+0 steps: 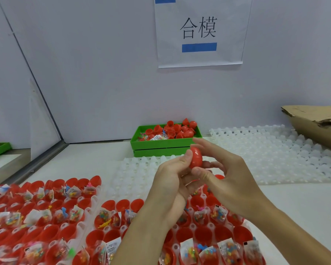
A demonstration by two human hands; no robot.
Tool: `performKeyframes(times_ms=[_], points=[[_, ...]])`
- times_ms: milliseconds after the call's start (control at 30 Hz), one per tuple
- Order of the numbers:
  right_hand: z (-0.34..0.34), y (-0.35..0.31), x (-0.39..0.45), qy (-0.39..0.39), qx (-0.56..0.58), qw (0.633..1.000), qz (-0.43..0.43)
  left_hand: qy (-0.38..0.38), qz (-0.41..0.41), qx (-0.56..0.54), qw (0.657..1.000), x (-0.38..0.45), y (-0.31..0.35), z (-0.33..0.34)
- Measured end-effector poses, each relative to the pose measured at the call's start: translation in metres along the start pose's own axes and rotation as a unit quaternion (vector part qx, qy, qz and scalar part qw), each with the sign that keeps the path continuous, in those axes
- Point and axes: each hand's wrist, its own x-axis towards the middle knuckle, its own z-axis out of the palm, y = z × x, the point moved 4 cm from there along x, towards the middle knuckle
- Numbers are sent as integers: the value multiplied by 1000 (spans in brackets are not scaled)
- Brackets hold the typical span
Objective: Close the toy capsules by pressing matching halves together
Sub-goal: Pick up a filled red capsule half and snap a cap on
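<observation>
Holding a red capsule [195,157] up in the air between both hands, just in front of the green bin [165,145] and a bit toward its right end. Left hand [172,180] curled around the lower part, thumb pressed up against the capsule's left side. Right hand [224,178] pinching it from the other side, thumb under the bottom edge and index finger arched over the top, remaining fingers spread loosely. Looks closed into one egg shape, though can't really tell if the seam is fully snapped since fingers cover most of it. Green bin sitting on the white desk [96,159] against the back wall, stuffed with loose red capsule halves [175,129] plus a few small toy packets [157,137]. Nearer than the bin, directly under the hands, a white moulded tray [138,175] with bare cups. Nearer still and to the bin's left, rows of open red halves [52,232] sitting in trays, lots of them with clear bags of colourful little toys [75,215] poking out. To the bin's right, another white tray [275,150] lying flat, and past that a torn cardboard box [317,123]. Above the bin on the wall, a paper sign [199,31] with two black characters and a blue bar.
</observation>
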Motion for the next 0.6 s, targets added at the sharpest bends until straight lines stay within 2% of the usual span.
performKeyframes(times_ms=[167, 333, 600], points=[[-1, 0, 0, 5, -58, 998, -39, 33, 38, 79, 996, 3, -3, -3], [-2, 2, 1, 3, -7, 1000, -21, -16, -31, 17, 999, -1, -5, 2], [6, 3, -4, 13, -60, 997, -49, 43, 25, 129, 990, 3, -8, -1]])
